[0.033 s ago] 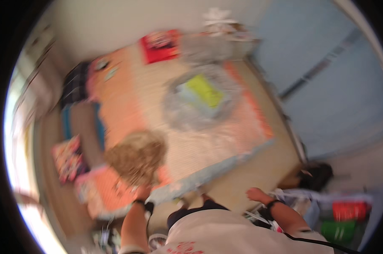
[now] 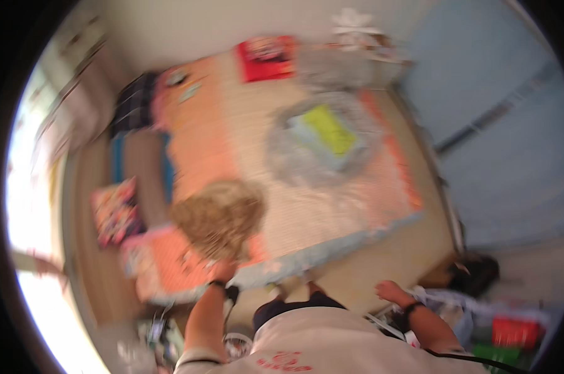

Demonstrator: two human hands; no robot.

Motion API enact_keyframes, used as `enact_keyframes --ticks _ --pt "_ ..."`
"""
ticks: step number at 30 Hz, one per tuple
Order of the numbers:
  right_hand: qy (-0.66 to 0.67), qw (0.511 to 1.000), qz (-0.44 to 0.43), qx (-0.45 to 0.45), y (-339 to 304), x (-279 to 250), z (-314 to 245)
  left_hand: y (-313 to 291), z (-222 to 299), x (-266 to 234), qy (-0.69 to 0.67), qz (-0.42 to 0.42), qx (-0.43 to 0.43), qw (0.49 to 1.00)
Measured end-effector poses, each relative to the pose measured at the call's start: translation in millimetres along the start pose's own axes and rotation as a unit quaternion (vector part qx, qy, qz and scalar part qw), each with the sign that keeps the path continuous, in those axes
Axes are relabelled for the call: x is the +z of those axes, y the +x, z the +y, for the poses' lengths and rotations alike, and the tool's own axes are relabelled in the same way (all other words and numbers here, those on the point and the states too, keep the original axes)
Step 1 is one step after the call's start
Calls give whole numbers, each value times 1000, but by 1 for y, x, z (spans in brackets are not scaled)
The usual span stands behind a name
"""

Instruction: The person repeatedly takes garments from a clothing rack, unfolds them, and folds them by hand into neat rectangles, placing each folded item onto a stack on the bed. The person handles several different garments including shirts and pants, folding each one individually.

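Observation:
A brown, shaggy or ruffled bundle (image 2: 219, 218) hangs over the near left part of the bed, its exact kind blurred. My left hand (image 2: 224, 269) is closed on its lower end, with a dark band round the wrist. My right hand (image 2: 391, 290) is held off to the right, beyond the bed's near edge, fingers curled and nothing seen in them. On the bed (image 2: 251, 149), with its orange and cream cover, lies a round grey fluffy thing (image 2: 282, 165). A yellow-green and pale blue folded item (image 2: 328, 129) rests on top of it.
A red printed cushion or bag (image 2: 266, 59) and a grey fluffy piece (image 2: 331, 70) lie at the far end. Pillows and a patterned cushion (image 2: 117, 212) line the left. Pale blue cabinet doors (image 2: 500, 162) stand right. Red (image 2: 515, 331) and green items sit lower right.
The whole view has shifted, so the room now sits further right and slightly higher in the picture. My left hand keeps hold of the brown bundle; the right stays curled.

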State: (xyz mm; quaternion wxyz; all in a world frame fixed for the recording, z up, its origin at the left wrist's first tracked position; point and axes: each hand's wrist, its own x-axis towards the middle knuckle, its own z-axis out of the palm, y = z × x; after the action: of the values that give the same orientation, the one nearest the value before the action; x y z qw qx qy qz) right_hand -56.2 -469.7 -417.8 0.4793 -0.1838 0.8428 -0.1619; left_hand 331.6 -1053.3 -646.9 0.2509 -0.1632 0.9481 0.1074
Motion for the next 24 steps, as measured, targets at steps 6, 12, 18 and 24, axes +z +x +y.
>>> enact_keyframes --ticks 6,12,18,24 --pt "19 993 -26 110 10 11 10 19 20 -26 -373 76 -271 884" --pt "-21 984 -57 168 22 10 17 70 2 -42 -332 242 -256 875" --pt "20 981 -76 178 47 3 21 146 -18 -31 -239 327 -277 871" --pt "10 988 -56 142 62 0 25 131 -20 -34 -284 361 -328 825"
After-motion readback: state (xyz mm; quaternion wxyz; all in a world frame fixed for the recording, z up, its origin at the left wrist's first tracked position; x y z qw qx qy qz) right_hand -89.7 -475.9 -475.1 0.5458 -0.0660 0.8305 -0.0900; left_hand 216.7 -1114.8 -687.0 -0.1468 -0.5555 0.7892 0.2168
